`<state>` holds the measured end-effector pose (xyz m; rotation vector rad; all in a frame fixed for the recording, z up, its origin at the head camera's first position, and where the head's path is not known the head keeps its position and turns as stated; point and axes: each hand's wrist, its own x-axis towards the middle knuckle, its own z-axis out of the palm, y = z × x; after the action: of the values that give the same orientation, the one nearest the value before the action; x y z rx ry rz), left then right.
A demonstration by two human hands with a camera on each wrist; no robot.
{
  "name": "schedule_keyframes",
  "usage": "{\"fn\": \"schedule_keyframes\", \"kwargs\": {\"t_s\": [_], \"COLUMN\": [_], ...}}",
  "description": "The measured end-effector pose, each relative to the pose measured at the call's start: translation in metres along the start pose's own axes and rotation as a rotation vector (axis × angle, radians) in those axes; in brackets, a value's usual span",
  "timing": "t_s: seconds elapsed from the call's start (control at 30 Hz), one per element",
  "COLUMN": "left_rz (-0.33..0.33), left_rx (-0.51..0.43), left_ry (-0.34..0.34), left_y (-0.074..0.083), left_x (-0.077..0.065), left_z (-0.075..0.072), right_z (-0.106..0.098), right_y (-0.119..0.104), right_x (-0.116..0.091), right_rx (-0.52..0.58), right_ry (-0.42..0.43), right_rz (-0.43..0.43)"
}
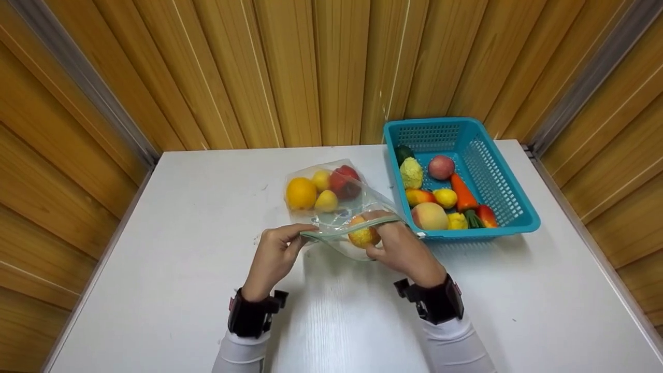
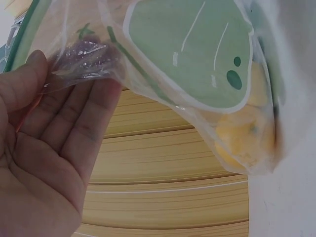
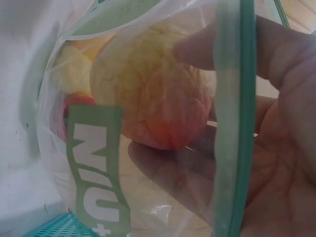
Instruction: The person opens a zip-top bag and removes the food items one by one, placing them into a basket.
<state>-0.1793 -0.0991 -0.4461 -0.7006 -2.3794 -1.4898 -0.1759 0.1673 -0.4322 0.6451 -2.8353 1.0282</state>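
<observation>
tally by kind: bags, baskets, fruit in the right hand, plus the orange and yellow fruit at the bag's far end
Bag: 1
Basket: 1
Held fruit in right hand: 1
Orange fruit: 1
Yellow fruit: 2
Total: 6

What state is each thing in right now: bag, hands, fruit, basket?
Clear bag: mouth open, partly filled.
Left hand: pinching the bag's rim.
Right hand: fingers inside the mouth, gripping fruit.
Yellow-red fruit: held, inside the bag.
Orange: bagged, deeper in.
Teal basket: upright, uncovered, partly filled.
</observation>
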Motion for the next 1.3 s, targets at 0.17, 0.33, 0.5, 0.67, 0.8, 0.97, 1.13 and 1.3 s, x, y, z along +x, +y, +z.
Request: {"fn": "schedule_keyframes", "kwargs": {"t_s": [0.17, 0.33, 0.5, 0.67, 0.8, 0.97, 1.13, 1.3], "left_rz": [0.007, 0.005, -0.009, -0.008, 0.013, 0.033, 0.028, 0.022], "left_rx": [0.016, 0.012, -0.005, -0.019, -0.023, -0.017, -0.012, -0.02], "left_ry": [0.008, 0.016, 0.016, 0.023, 0.031, 0.03, 0.026, 0.025], "left_y": [-0.001, -0.002, 0.0, 0.0, -0.001, -0.001, 0.0, 0.001], "left_x": [-0.001, -0.002, -0.002, -0.001, 0.0, 0.0, 0.0, 0.001], "left_z": [-0.002, -0.002, -0.002, -0.002, 0.0, 0.002, 0.002, 0.003], "right_z": [-0.002, -0.007, -0.015, -0.026, -0.034, -0.044, -0.056, -0.071], "right_y": [0.003, 0.005, 0.005, 0.004, 0.005, 0.007, 0.008, 0.013], "right_x": [-0.002, -0.006, -0.009, -0.012, -0.015, -0.023, -0.032, -0.043], "right_rx": [-0.006, -0.025, -0.071, -0.06, 0.01, 0.058, 0.113, 0.177], "right_ry": [0.015, 0.037, 0.071, 0.075, 0.076, 0.083, 0.094, 0.128], "right_rz": [-0.08, -0.107, -0.128, -0.156, -0.156, -0.137, -0.101, -0.104]}}
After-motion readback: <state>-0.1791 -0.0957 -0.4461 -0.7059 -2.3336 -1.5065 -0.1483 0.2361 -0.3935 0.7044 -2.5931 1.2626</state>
